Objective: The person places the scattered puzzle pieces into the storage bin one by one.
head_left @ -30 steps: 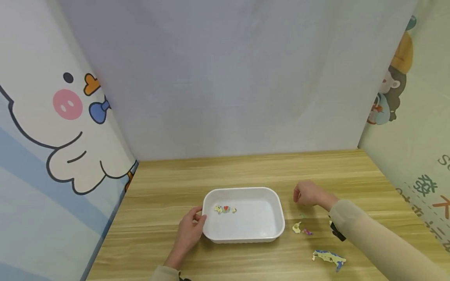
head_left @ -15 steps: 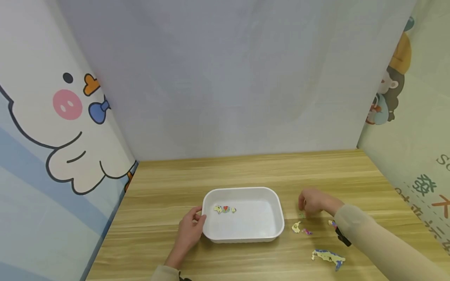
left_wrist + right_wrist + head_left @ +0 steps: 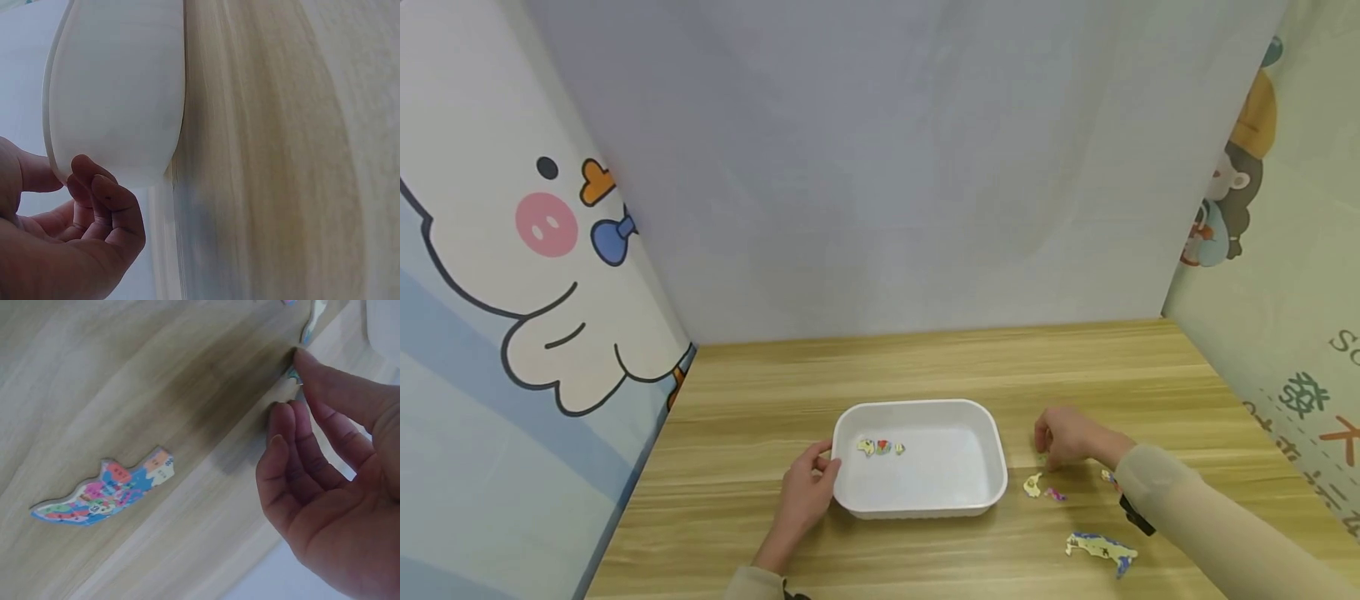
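Observation:
My left hand point(image 3: 806, 492) holds the left rim of a white tray point(image 3: 925, 504); in the left wrist view the thumb lies over the rim and the curled fingers are against its outer wall. Three small puzzle pieces point(image 3: 866, 447) lie in a row inside the tray. To the right of the tray, my right hand point(image 3: 1070, 437) is low over the table, thumb and index finger pinching a small green puzzle piece point(image 3: 295, 376), mostly hidden by the thumb. Close by on the table lie a yellow piece point(image 3: 1032, 485) and a magenta piece point(image 3: 1056, 494).
A larger yellow-and-blue piece point(image 3: 1101, 548) lies nearer the front of the wooden table point(image 3: 737, 417). Another colourful piece point(image 3: 1108, 477), partly covered by the right forearm, lies near the wrist. A pale curtain point(image 3: 880, 208) stands behind, with printed sheets on both sides.
My right hand has moved a little right and toward the front, down onto the green piece. The left hand and the tray have stayed in place.

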Available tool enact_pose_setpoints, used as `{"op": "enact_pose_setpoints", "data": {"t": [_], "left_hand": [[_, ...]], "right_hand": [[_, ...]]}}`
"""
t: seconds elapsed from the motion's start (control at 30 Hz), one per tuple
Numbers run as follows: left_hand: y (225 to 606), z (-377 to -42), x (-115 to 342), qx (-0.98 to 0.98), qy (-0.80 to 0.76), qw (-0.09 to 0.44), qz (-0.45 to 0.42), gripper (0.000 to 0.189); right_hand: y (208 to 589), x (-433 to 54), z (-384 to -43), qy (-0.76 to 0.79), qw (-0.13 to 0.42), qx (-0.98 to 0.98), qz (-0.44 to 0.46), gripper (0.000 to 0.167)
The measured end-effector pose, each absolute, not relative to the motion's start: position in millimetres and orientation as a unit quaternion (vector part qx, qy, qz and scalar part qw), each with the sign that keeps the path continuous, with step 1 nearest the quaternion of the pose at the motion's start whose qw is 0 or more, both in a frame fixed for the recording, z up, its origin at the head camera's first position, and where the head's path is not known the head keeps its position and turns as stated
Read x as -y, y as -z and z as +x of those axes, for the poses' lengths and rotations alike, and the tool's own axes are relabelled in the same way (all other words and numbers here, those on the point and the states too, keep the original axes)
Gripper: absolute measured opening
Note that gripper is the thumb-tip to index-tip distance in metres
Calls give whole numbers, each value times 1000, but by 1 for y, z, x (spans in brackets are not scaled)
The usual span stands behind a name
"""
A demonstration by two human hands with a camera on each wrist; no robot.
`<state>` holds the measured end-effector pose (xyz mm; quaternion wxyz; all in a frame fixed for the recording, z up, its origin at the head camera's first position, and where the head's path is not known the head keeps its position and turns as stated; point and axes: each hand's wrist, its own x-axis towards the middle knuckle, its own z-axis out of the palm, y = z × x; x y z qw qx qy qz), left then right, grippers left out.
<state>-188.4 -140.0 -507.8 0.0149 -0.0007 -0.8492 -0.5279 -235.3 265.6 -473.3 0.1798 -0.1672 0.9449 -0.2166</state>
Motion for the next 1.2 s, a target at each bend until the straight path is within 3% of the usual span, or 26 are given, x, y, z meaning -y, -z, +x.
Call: {"op": "enact_pose_setpoints", "data": {"t": [0.77,1.2], "left_hand": [[506,-187,141,848,530,17,-2,30],[508,-188,141,846,533,24,-3,29]], "right_hand": [[478,-266,-234,237,169,-944,-156,26],[469,-270,-237,243,178,-936,-184,18]]}}
